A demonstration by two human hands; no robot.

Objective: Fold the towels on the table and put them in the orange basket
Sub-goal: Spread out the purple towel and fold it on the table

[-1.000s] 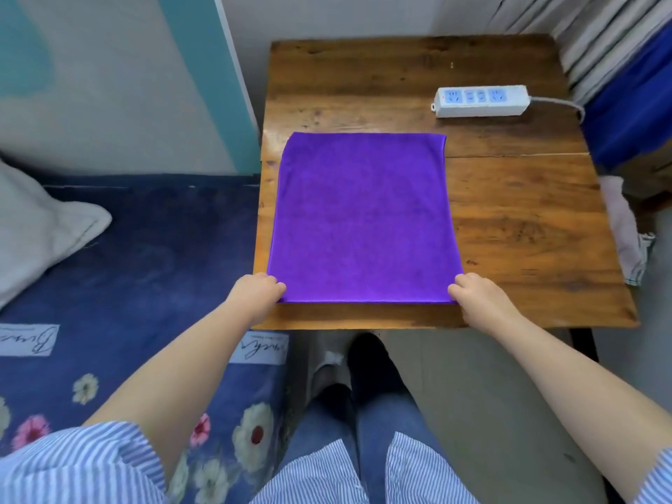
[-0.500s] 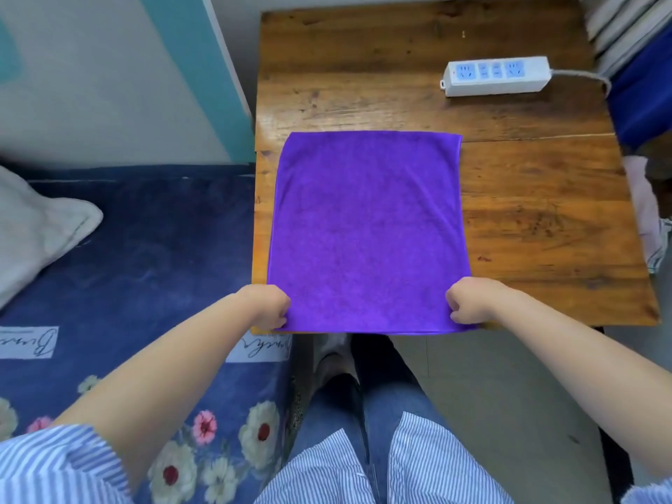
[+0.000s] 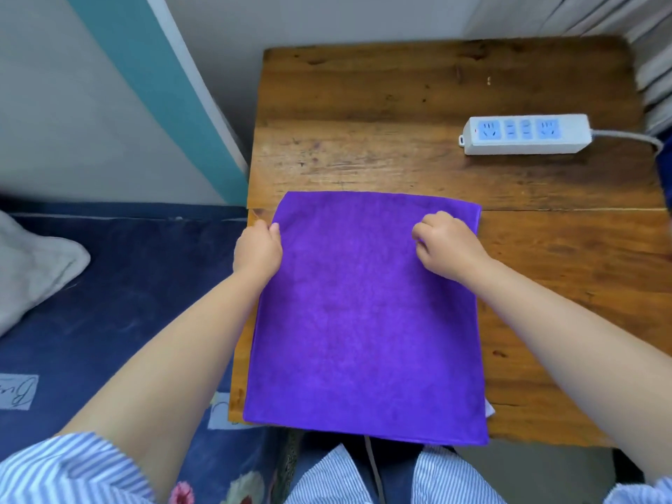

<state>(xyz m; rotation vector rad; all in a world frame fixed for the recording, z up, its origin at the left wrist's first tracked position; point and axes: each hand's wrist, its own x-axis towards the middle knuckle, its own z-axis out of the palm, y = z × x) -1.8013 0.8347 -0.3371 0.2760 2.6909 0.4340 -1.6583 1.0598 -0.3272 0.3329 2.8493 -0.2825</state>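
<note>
Lying far to the left, a soft grey-white pillow sits on a dark blue bed cover with flowers. Next to the bed stands a brown wooden table, pushed up to a wall with a teal stripe. The left hand rests at the left side of a flat purple cloth towel, close to the far corner, with its fingers curled down onto the edge; it seems to be pinching the towel there, though the fingertips are hard to see. The towel lies on the near half of the table, and its near edge hangs a little over the table's front. The right hand is on top of the towel near the far right corner, with its fingers bent in and pinching the cloth. Both arms reach out over the towel from striped blue and white sleeves. Farther right, at the back of the table, lies a long white power strip with blue sockets, well apart from the towel, and its grey cord runs off to the right. A small bit of white cloth peeks out beside the towel's near right corner.
</note>
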